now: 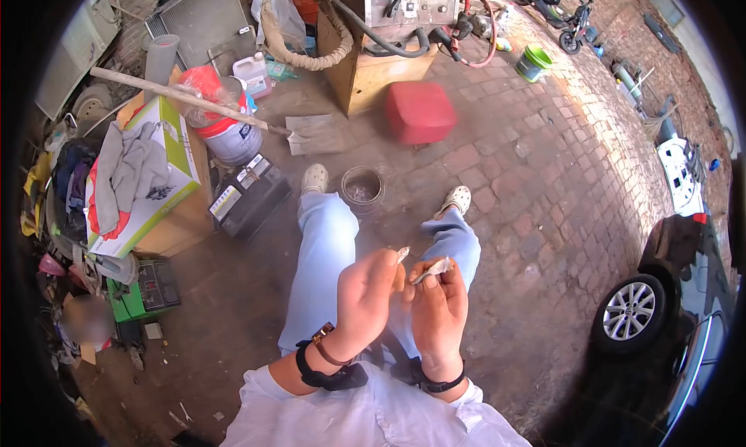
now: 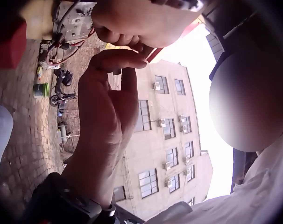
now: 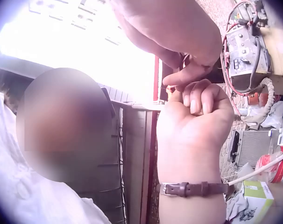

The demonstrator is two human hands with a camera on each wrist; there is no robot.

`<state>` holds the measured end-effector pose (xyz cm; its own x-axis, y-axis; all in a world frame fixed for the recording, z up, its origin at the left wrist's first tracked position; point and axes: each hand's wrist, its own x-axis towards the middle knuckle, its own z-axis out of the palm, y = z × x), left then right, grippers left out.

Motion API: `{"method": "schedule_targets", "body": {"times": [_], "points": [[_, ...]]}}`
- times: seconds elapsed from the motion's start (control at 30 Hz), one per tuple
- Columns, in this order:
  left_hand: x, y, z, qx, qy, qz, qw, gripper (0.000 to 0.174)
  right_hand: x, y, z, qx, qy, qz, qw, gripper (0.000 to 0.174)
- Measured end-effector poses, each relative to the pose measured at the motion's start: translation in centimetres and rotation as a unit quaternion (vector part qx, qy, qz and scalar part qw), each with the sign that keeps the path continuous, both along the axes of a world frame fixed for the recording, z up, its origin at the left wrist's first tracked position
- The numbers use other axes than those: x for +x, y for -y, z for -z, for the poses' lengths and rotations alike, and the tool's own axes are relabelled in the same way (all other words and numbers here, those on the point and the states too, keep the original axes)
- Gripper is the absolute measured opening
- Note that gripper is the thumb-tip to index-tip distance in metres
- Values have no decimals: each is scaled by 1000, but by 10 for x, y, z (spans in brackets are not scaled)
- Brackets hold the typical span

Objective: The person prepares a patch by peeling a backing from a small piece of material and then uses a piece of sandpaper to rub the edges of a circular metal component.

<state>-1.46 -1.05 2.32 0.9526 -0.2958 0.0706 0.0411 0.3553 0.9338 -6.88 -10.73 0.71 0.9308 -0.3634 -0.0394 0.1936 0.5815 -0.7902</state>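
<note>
Both hands are raised close together over the lap in the head view. My left hand (image 1: 365,291) has its fingers curled in and pinches a small whitish piece (image 1: 402,254) at the thumb's tip. My right hand (image 1: 440,315) pinches a crumpled, pale, silvery scrap (image 1: 439,267) between thumb and fingers; I cannot tell what it is made of. In the left wrist view the right hand (image 2: 104,102) reaches up to the left one, its fingertips close beneath it. Curled left fingers (image 3: 194,102) show in the right wrist view, with the right hand (image 3: 174,32) above.
A round tin (image 1: 362,189) stands on the brick floor between the feet. Ahead are a red canister (image 1: 420,113) and a machine (image 1: 410,4) with cables. A shovel (image 1: 194,101), a black battery (image 1: 250,198) and boxes lie left. A car wheel (image 1: 628,312) stands right.
</note>
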Motion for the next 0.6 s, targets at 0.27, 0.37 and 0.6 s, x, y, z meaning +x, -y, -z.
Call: {"method": "schedule_targets", "body": {"times": [0.27,0.37,0.6], "points": [[4,-6,5,-20,-77,58,995,34,7,16,4,260,-10,-146,955,18],[7,-9,11,-22,-55,66,996,34,8,15,4,296,8,-166,940,20],[8,-15,11,-43,-121,122,984,38,4,12,3,60,-18,-44,997,15]]}}
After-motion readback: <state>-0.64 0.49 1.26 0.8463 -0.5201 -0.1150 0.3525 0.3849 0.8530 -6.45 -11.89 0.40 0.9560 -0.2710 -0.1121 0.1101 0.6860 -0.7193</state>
